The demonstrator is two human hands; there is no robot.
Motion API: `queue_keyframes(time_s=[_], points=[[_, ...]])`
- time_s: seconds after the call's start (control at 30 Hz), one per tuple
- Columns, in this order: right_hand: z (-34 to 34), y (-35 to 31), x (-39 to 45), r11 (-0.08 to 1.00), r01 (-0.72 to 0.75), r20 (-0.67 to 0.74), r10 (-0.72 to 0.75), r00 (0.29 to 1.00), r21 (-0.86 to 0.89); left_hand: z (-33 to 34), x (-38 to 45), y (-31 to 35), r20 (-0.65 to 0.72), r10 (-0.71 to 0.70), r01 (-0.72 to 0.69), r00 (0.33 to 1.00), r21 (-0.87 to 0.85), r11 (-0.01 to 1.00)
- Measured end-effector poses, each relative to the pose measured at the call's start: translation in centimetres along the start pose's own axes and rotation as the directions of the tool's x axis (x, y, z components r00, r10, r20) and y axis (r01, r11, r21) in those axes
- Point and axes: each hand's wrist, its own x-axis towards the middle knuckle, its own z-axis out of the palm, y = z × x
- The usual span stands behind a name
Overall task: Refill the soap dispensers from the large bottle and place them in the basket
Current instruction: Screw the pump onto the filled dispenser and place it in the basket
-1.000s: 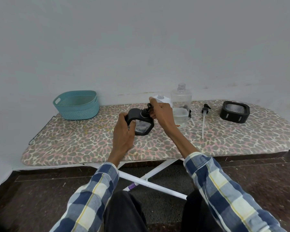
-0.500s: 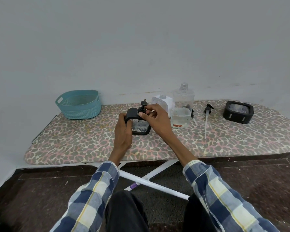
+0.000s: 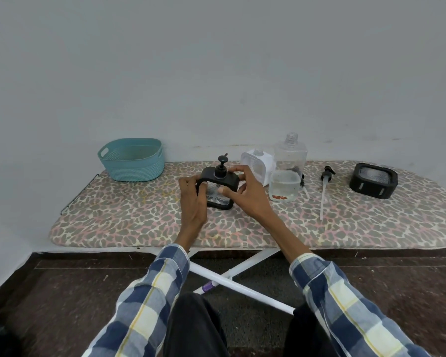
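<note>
A black soap dispenser (image 3: 216, 180) with its pump head on top stands upright on the ironing board (image 3: 129, 217). My left hand (image 3: 192, 199) grips its left side and my right hand (image 3: 245, 194) holds its right side, thumb on the clear front. Just right of it stand a white dispenser (image 3: 262, 163) without a pump and the large clear bottle (image 3: 289, 171), uncapped and about a third full. A loose black pump (image 3: 325, 186) with a long tube lies further right. A second black dispenser (image 3: 373, 180) lies at the far right. The teal basket (image 3: 131, 161) sits at the back left.
The board stands against a grey wall, its white crossed legs (image 3: 232, 276) over a dark floor below my knees. Bare patterned cover lies between the basket and my hands and along the front edge.
The black dispenser went from tilted to upright on the board. My right hand left the pump head and moved to the dispenser's right side.
</note>
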Motion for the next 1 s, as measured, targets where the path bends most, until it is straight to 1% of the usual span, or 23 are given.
queue_keyframes(time_s=[0.07,0.13,0.2,0.27,0.33,0.47,0.6,0.77,0.9,1.0], points=[[0.3,-0.3,-0.3,0.999,-0.046,-0.03,0.047,0.998,0.008,-0.1,0.2,-0.3,-0.063,-0.063,0.06,0.996,-0.035,0.998],[0.5,-1.1,-0.3,0.996,-0.083,-0.016,0.083,0.996,0.038,-0.2,0.3,-0.3,-0.102,-0.169,0.158,0.98,-0.111,0.981],[0.5,-1.5,-0.2,0.989,-0.118,0.071,0.111,0.991,0.091,-0.5,0.6,-0.2,-0.11,-0.285,0.259,0.952,-0.201,0.945],[0.6,-1.4,-0.3,0.986,-0.14,0.161,0.124,0.979,0.086,-0.6,0.7,-0.3,-0.091,-0.337,0.306,0.937,-0.252,0.918],[0.7,-1.2,-0.6,0.99,-0.135,0.194,0.123,0.973,0.047,-0.4,0.8,-0.6,-0.079,-0.338,0.31,0.938,-0.246,0.918],[0.3,-1.2,-1.4,0.993,-0.121,0.175,0.12,0.977,-0.006,0.1,0.8,-0.9,-0.053,-0.315,0.301,0.948,-0.179,0.937],[-0.8,-0.4,-0.6,0.992,-0.053,0.196,0.076,0.978,-0.118,0.3,0.8,-1.0,-0.009,-0.299,0.294,0.954,-0.147,0.944],[-1.0,0.2,1.1,0.989,0.008,0.336,0.042,0.941,-0.146,0.3,0.7,-1.1,0.003,-0.276,0.275,0.961,-0.12,0.954],[0.2,-0.7,2.4,0.973,0.09,0.316,-0.019,0.949,-0.212,-0.6,1.0,-0.5,-0.006,-0.28,0.276,0.96,-0.163,0.947],[1.8,-2.2,4.1,0.961,0.137,0.284,-0.066,0.956,-0.238,-3.3,2.0,-1.2,-0.059,-0.172,0.167,0.983,-0.087,0.982]])
